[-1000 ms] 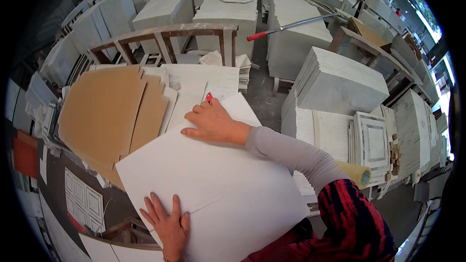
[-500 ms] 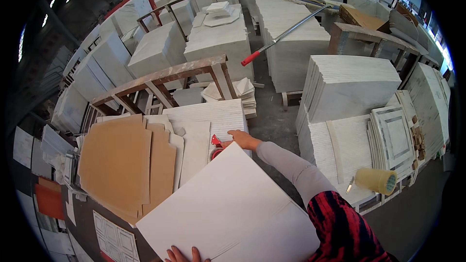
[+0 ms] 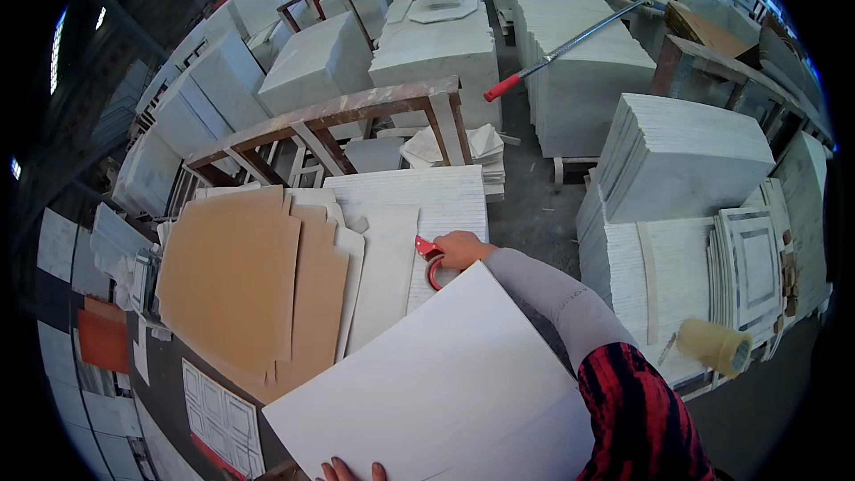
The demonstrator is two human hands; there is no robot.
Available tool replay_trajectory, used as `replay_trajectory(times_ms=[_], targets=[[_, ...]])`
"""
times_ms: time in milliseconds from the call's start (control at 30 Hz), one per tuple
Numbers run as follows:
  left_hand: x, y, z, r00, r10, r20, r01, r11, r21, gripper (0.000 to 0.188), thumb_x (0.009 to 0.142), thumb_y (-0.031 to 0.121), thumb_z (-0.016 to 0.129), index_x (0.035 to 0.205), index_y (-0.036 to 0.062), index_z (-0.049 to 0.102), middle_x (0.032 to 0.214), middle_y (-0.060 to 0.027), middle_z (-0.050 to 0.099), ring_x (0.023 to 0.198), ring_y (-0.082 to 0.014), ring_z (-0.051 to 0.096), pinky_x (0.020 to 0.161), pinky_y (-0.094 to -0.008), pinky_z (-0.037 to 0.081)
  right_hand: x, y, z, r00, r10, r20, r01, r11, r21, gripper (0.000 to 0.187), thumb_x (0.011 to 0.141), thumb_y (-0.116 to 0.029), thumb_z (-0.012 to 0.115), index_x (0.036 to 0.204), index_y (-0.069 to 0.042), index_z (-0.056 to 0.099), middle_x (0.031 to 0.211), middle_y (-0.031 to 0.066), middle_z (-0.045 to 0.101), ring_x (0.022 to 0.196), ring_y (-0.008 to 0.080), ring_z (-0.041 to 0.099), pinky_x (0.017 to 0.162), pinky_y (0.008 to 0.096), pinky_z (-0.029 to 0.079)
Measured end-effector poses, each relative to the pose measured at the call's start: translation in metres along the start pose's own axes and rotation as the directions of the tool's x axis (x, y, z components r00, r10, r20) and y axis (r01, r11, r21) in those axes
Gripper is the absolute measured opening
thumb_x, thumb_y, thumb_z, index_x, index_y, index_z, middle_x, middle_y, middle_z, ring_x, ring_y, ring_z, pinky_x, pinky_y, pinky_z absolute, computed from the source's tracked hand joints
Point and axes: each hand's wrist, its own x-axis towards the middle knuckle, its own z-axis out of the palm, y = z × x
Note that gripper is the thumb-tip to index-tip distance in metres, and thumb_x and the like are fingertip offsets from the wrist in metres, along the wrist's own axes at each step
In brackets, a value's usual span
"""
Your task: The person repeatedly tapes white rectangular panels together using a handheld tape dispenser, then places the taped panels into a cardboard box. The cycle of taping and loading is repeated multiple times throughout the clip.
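Just past the white sheet [image 3: 436, 383], my right hand [image 3: 465, 249] grasps a red tape dispenser [image 3: 426, 248] over a white stack [image 3: 445, 183]; my left hand [image 3: 340, 471] touches the sheet, its hold unclear. Pale slabs [image 3: 583, 107] flank gray floor [image 3: 530, 200].

Looks smooth and matt on the white panel [image 3: 436, 392], papery on the cardboard [image 3: 233, 276], glossy on the red tape dispenser [image 3: 427, 248] — rough and patchy along the brown rail [image 3: 329, 114], metallic on the long bar [image 3: 588, 33], like cloth on the grey sleeve [image 3: 557, 298].
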Motion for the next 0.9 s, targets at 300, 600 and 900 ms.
replay_trajectory(times_ms=[300,600,900], targets=[[0.003,-0.009,-0.002,1.000,0.016,0.001,-0.016,1.000,0.010,0.047,0.087,0.036,0.057,0.130,0.0171,0.055,0.148,-0.0294,0.023,0.135,-0.0500,0.019,0.108,-0.0651,0.011,-0.027,-0.027,-0.105,0.666,0.171,-0.726,0.222,0.884,0.411,0.031,0.074,-0.017,0.063,0.099,-0.002,0.051,0.089,0.0219,0.062,0.081,0.0373,0.061,0.072,0.0412,0.048],[0.012,-0.024,0.003,0.996,-0.050,-0.076,0.043,0.994,-0.097,0.044,0.082,0.031,0.063,0.124,0.0165,0.060,0.142,-0.0315,0.027,0.132,-0.0525,0.022,0.106,-0.0674,0.010,-0.199,-0.191,-0.134,0.831,-0.010,-0.556,0.540,-0.220,0.812,0.053,0.079,-0.004,0.046,0.132,-0.001,0.040,0.115,0.0192,0.060,0.099,0.0303,0.063,0.085,0.0407,0.055],[0.019,-0.014,0.010,0.959,-0.074,-0.273,0.032,0.987,-0.157,0.039,0.086,0.025,0.060,0.124,0.0218,0.059,0.140,-0.0241,0.034,0.132,-0.0453,0.026,0.105,-0.0664,0.015,-0.285,-0.264,-0.048,0.728,-0.592,-0.347,0.686,0.640,0.346,0.075,0.062,0.005,0.063,0.134,-0.008,0.049,0.100,0.0084,0.057,0.092,0.0193,0.057,0.084,0.0270,0.045]])
